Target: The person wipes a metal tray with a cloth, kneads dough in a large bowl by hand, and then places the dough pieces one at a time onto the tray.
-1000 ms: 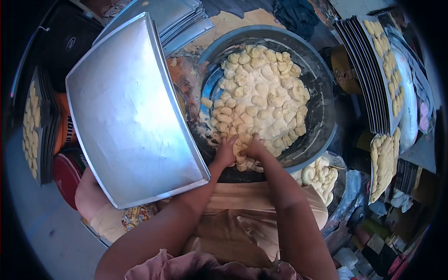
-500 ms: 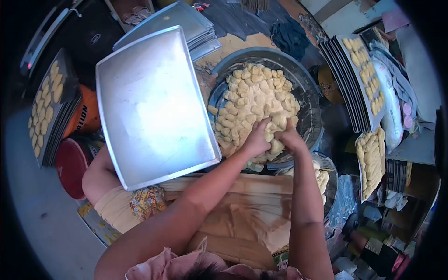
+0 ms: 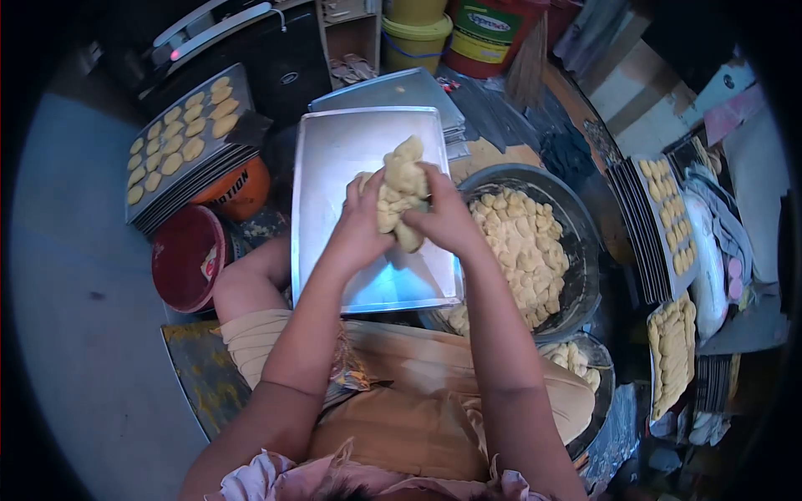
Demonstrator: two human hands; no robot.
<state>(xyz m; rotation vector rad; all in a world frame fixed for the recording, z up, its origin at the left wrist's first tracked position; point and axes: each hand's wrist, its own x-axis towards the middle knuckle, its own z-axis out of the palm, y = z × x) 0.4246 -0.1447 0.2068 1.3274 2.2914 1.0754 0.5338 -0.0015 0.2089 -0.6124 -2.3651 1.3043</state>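
Between my two hands is a clump of pale dough pieces [image 3: 404,179], held over a shiny metal baking tray [image 3: 330,259]. My left hand [image 3: 361,221] grips the clump from the left, fingers curled round it. From the right, my right hand [image 3: 443,213] closes on the same clump. Just to the right of the tray stands a large dark basin [image 3: 576,209], with many dough pieces [image 3: 522,250] lying in crumbly flour inside. The tray rests by my lap, its right edge beside the basin.
Stacked trays with flat dough rounds [image 3: 175,138] stand at left, above an orange container [image 3: 238,192] and a red tub [image 3: 188,259]. More stacked trays [image 3: 668,217] are at right, with a dough-filled tray [image 3: 671,359] below. Behind are empty trays [image 3: 401,96] and a yellow bucket [image 3: 413,46].
Both hands have lifted the dough clump out of the basin and carried it left over the metal tray. The camera view has turned leftward.
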